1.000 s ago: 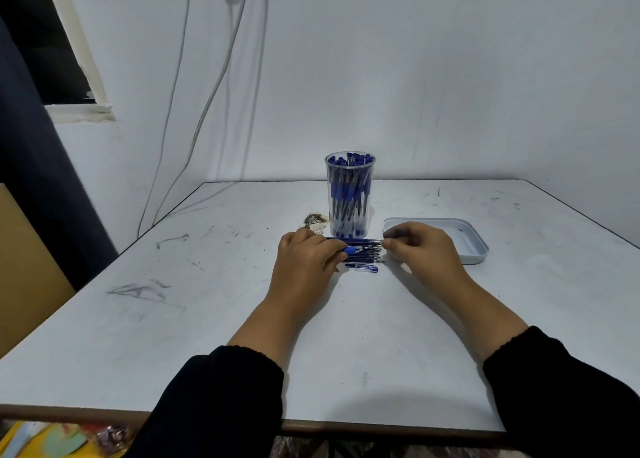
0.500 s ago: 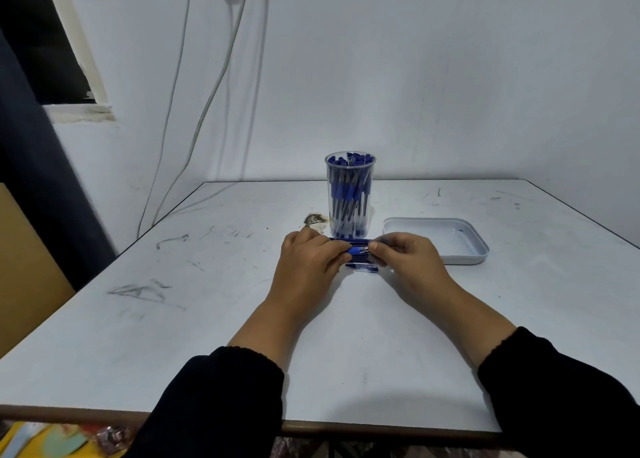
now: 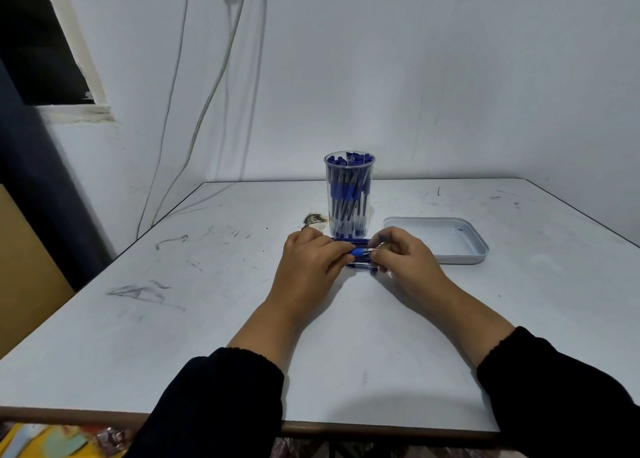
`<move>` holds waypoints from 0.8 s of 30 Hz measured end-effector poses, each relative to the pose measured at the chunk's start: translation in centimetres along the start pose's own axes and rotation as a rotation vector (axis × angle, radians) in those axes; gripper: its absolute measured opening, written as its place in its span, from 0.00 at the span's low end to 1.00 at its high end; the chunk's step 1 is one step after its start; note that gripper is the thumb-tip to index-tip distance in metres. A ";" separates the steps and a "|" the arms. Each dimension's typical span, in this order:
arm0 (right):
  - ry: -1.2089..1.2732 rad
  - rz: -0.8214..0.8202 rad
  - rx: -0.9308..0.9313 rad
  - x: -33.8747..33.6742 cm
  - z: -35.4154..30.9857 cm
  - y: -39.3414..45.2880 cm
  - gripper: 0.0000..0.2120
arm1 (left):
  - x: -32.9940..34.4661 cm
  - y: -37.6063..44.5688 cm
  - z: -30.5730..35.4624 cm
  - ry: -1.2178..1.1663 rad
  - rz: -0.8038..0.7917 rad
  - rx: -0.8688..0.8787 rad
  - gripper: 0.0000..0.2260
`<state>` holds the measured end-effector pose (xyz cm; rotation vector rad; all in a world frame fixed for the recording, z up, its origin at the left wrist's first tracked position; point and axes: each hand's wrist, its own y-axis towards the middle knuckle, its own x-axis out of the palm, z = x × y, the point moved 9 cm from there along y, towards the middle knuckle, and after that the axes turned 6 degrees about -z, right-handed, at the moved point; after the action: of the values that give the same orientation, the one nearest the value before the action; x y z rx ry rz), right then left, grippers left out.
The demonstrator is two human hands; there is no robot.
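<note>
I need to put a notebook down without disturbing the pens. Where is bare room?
Bare table lies left of the left hand, between the forearms toward the near edge, and right of the tray. The middle is crowded: cup of pens, the pen that both hands pinch over loose pens, right hand beside the tray.

Blue plastic pens [image 3: 359,252], clear glossy cup [image 3: 349,194], matt scuffed table [image 3: 207,319].
</note>
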<state>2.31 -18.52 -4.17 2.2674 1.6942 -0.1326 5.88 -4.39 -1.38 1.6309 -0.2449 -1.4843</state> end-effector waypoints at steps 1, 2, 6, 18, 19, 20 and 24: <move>-0.026 -0.006 0.002 0.1 0.0 0.0 0.05 | 0.0 0.0 0.0 0.003 0.000 0.000 0.10; -0.040 -0.005 0.002 0.1 0.1 0.1 0.04 | 0.0 0.0 0.0 0.003 0.001 -0.002 0.10; -0.147 0.013 -0.018 -0.1 -0.1 0.2 0.12 | -0.1 0.0 0.0 -0.004 0.010 0.005 0.10; -0.041 -0.031 -0.018 0.3 -0.3 0.0 0.05 | -0.1 0.0 0.1 0.004 0.002 0.005 0.07; -0.077 -0.029 -0.025 0.2 -0.3 0.0 0.07 | -0.1 0.0 0.1 0.003 0.002 0.005 0.07; -0.110 -0.023 -0.024 0.2 -0.3 0.0 0.09 | -0.1 0.0 0.1 0.001 0.002 0.006 0.08; -0.143 -0.016 -0.010 0.1 -0.2 0.0 0.16 | -0.2 0.0 0.2 -0.002 0.000 0.012 0.08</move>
<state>2.31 -18.36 -3.97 2.1816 1.6361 -0.2820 5.64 -4.34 -1.17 1.6387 -0.2553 -1.4869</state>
